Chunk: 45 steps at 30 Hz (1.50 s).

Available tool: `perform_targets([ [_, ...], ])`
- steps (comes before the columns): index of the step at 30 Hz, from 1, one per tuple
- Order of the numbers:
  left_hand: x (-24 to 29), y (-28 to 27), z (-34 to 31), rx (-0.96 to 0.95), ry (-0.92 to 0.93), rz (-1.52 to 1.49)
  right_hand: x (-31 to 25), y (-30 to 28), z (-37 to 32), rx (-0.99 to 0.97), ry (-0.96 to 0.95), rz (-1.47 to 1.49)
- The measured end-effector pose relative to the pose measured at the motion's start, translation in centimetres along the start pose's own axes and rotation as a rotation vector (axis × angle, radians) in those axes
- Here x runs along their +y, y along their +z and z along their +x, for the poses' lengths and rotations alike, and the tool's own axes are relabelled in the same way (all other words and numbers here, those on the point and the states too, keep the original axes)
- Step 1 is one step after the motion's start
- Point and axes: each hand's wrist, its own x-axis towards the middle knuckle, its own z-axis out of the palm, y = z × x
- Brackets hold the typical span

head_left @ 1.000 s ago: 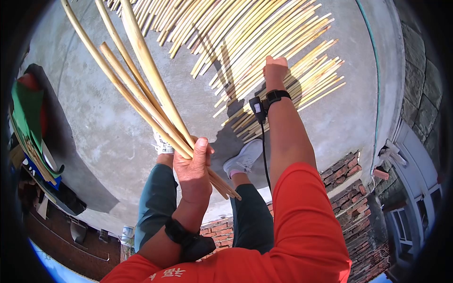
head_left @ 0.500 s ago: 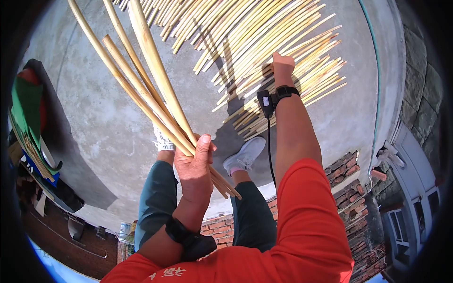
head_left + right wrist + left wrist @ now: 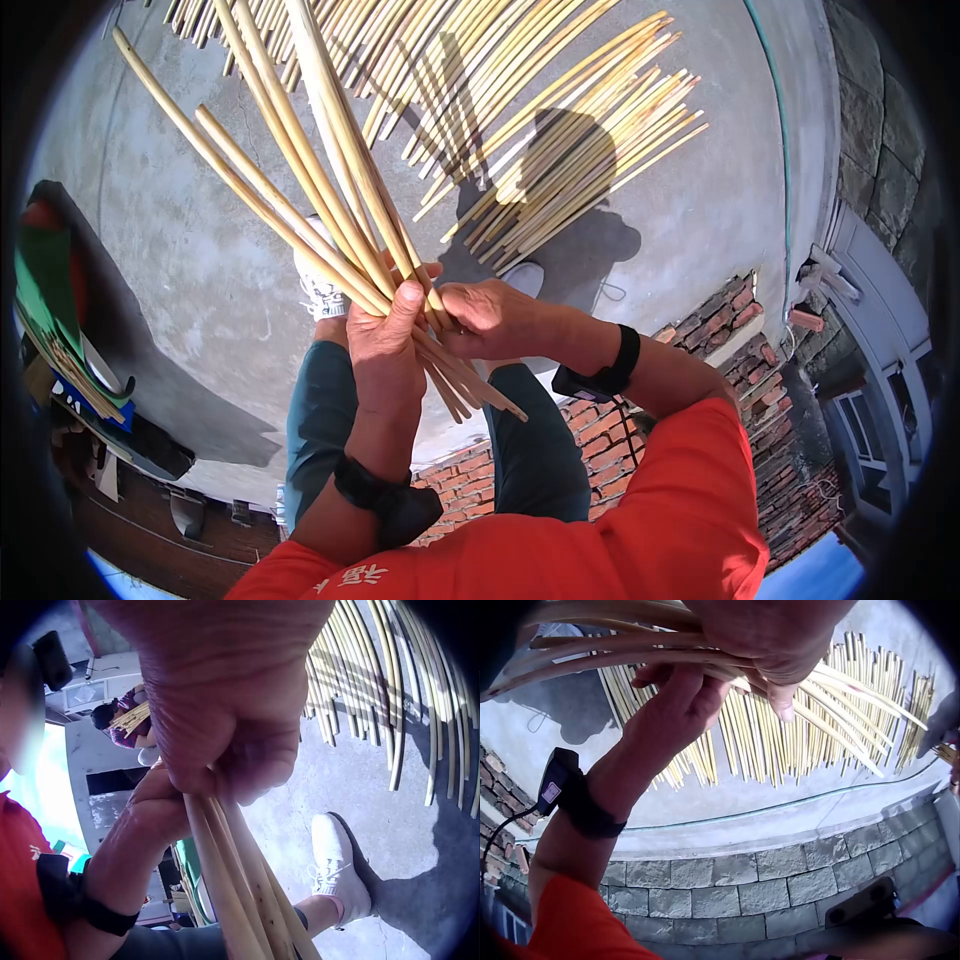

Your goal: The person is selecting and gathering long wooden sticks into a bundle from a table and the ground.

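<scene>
A bundle of long, pale peeled sticks [image 3: 330,95] fans out up and to the left in the head view. My left hand [image 3: 385,340] grips it near the lower ends, thumb laid across the sticks. Short ends stick out below the fist. Right beside it, my right hand [image 3: 490,318] has its fingers curled round sticks on the bundle's right side. In the right wrist view, several sticks [image 3: 259,900] run down from under the right hand [image 3: 225,712]. The left wrist view has both hands close together, the left hand [image 3: 769,637] over the bundle.
Rows of similar sticks [image 3: 590,160] lie on the concrete ground [image 3: 220,220] ahead. A green hose [image 3: 783,150] runs along the right. Green cloth [image 3: 45,285] and more sticks are at the left. Another person [image 3: 127,724] holding sticks appears in the right wrist view. White shoes [image 3: 330,859] stand below.
My right hand has come back from the sticks on the ground to the bundle beside my left hand. The bundle now shows more sticks; my left hand keeps its grip.
</scene>
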Motion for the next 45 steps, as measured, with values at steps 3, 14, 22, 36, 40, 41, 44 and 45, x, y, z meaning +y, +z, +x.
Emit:
perform_targets([
  [3,0.0,-0.2,-0.1,-0.024,-0.06,0.094,-0.8,-0.5,-0.1,-0.036,0.001,0.04],
  [14,-1.5,0.3,-0.6,0.103,-0.062,0.021,23.5,-7.4,-1.5,0.852,0.753,-0.254],
  [22,-1.9,0.2,-1.1,0.078,-0.028,0.073,22.9,-4.8,1.7,1.125,0.716,-0.482],
  [36,-1.7,0.6,-0.8,0.128,0.062,0.078,22.5,-5.4,2.3,0.826,0.636,-0.859],
  [40,-1.6,0.3,-0.7,0.108,0.089,0.062,22.4,-7.4,3.0,1.079,0.558,-0.722],
  [41,-1.5,0.3,-0.7,0.117,0.075,0.062,21.9,-8.1,3.1,1.096,0.649,-0.587],
  [44,-1.2,0.2,-0.5,0.138,0.067,0.047,23.4,-10.1,4.3,1.135,0.696,-0.683],
  [45,-1.2,0.1,-0.5,0.145,0.069,0.035,23.3,-10.7,4.8,1.129,0.801,-0.619],
])
